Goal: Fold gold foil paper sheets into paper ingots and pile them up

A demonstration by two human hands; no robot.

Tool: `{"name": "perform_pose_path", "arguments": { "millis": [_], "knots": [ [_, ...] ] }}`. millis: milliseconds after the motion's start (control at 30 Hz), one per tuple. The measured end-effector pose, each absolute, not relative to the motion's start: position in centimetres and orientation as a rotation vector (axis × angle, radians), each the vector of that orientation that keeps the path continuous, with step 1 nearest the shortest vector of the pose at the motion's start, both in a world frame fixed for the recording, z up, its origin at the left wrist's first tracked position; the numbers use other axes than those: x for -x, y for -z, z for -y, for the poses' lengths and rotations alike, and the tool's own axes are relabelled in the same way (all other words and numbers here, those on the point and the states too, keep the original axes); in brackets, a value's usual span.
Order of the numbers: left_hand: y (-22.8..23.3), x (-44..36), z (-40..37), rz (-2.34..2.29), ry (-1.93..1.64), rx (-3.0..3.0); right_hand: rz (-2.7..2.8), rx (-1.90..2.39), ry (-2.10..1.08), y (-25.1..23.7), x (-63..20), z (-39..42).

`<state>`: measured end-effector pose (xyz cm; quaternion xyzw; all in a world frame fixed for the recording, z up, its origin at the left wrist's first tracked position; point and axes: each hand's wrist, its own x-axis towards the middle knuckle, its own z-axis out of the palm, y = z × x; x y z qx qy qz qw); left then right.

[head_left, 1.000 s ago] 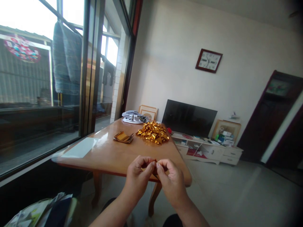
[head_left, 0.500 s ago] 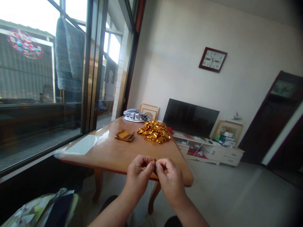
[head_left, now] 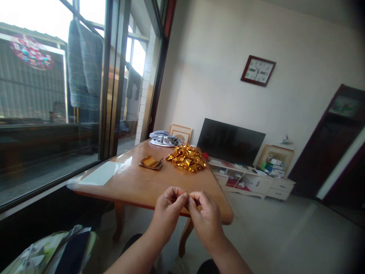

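Head view: both hands meet just off the bench's [head_left: 137, 186] near edge, left hand [head_left: 168, 211] and right hand [head_left: 207, 219] pinching a small gold foil piece [head_left: 186, 195] between fingertips. It looks light, thin, easily creased; edges suit gripping.

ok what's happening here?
A person's left hand and right hand pinch a small gold piece between the fingertips, just in front of the table. On the table sit a pile of folded gold pieces, a small stack of flat sheets, and some cloth at the far end.
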<state>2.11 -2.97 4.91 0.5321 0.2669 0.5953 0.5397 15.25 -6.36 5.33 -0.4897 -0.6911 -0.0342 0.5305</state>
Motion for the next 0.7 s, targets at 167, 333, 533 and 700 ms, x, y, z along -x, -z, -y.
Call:
{"name": "perform_pose_path", "arguments": {
  "millis": [167, 333, 533, 700],
  "knots": [
    [-5.67, -1.95, 3.38, -0.598, -1.362, -1.229, 1.678, 1.159, 0.085, -5.23, -15.28, 6.53],
    [-5.57, -1.98, 3.35, -0.571, -1.343, -1.219, 1.695, 1.164, 0.116, -5.32, -15.30, 6.52],
    [-5.18, -1.99, 3.13, -0.518, -1.279, -1.204, 1.715, 1.167, 0.107, -5.60, -15.31, 6.73],
    [-5.20, -1.66, 2.69, -0.523, -1.230, -1.270, 1.660, 1.189, -0.054, -5.70, -15.31, 7.01]
  ]
}}
